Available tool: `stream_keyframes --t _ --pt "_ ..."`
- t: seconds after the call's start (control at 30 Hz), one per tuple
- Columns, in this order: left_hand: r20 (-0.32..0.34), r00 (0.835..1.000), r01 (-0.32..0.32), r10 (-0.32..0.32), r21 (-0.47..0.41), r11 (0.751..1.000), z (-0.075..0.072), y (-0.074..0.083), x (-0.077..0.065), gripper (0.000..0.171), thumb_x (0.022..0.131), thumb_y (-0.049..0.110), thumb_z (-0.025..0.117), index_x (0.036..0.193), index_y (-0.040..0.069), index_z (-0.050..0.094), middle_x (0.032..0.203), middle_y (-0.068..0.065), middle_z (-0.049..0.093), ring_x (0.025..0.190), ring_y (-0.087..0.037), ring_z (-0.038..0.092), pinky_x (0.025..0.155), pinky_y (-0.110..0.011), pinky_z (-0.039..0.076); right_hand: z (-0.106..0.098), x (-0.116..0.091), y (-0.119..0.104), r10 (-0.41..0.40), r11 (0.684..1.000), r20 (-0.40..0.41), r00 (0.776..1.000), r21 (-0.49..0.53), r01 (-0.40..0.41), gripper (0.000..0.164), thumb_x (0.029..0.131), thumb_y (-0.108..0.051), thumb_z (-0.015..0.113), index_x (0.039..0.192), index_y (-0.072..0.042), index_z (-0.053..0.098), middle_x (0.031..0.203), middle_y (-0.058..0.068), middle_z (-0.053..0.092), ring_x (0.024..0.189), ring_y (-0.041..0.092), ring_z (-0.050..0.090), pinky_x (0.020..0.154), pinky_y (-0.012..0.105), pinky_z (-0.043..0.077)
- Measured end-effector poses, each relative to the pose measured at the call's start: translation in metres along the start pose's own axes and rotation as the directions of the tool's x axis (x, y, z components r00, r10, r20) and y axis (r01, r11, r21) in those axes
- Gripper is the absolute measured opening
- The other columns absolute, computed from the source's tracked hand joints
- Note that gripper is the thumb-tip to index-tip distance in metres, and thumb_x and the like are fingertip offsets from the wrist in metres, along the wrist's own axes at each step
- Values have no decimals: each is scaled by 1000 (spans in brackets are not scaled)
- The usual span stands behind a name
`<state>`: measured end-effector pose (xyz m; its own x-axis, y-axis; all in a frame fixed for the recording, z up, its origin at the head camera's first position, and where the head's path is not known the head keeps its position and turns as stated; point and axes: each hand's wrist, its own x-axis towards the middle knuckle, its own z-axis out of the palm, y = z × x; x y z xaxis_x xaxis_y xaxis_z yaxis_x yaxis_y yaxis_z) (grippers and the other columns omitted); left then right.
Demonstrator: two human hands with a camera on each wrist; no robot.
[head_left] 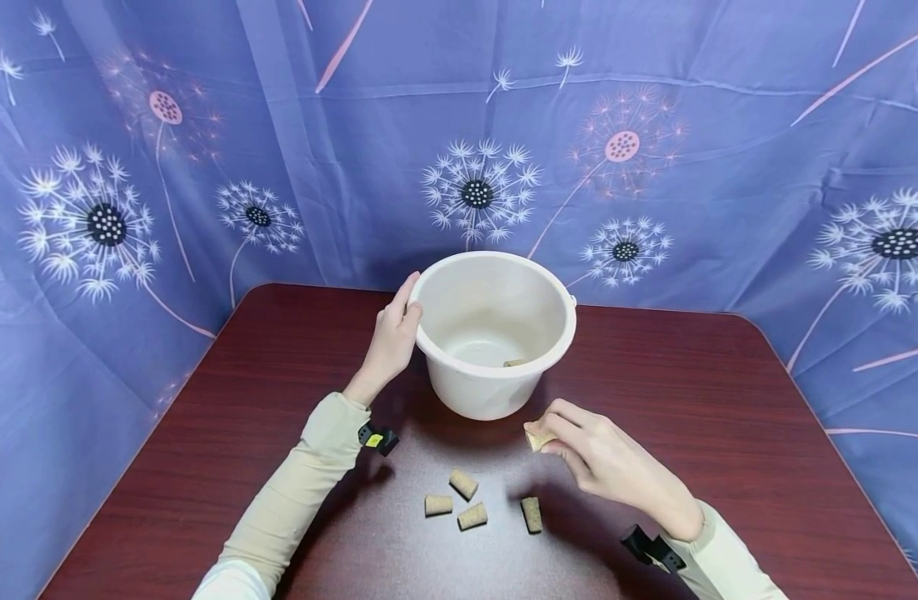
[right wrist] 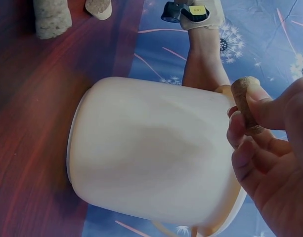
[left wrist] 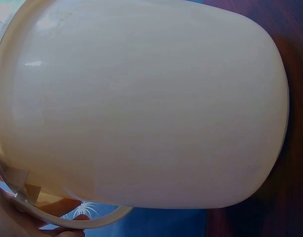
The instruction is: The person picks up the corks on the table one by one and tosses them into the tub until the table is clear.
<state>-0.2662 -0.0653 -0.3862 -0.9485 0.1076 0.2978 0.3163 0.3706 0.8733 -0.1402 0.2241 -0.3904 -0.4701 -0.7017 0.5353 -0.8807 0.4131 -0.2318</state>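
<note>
White bucket [head_left: 474, 393] at centre, its rim gripped by the left hand [head_left: 391, 335], shows one cork [head_left: 515, 363] inside; the right hand [head_left: 601, 457] pinches another cork [head_left: 537, 439]; four corks [head_left: 472, 517] are left, lower centre.

1 cork [head_left: 537, 438] pinched near bucket [head_left: 480, 390].

From above the near side, the head view is looking forward and down across the bench [head_left: 691, 375] toward that curtain [head_left: 399, 150]. The left wrist view is facing the white bucket [left wrist: 141, 108] right up close, side-on. The right wrist view is facing that white bucket from farther back, sharing the cork [right wrist: 243, 101] with the head view.
</note>
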Motion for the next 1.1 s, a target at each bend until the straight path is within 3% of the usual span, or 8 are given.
stream_keyframes --t 0.7,1.1 --pt "-6 1000 -9 9 5 1000 0 0 0 54 98 18 35 152 12 32 153 -11 39 129 -27 51 101 -45 46 -5 7 -1 -57 998 -80 995 -22 55 25 102 -20 43 98 -7 64 96 -3 58 82 4 59 73 13 47" --pt "0 1000 1 -1 -2 1000 0 -2 0 56 97 20 35 152 14 31 151 -12 41 119 -29 58 90 -41 50 -10 11 0 -56 998 -103 993 -37 53 26 102 -20 41 95 -7 63 95 -4 58 80 5 59 69 12 45"
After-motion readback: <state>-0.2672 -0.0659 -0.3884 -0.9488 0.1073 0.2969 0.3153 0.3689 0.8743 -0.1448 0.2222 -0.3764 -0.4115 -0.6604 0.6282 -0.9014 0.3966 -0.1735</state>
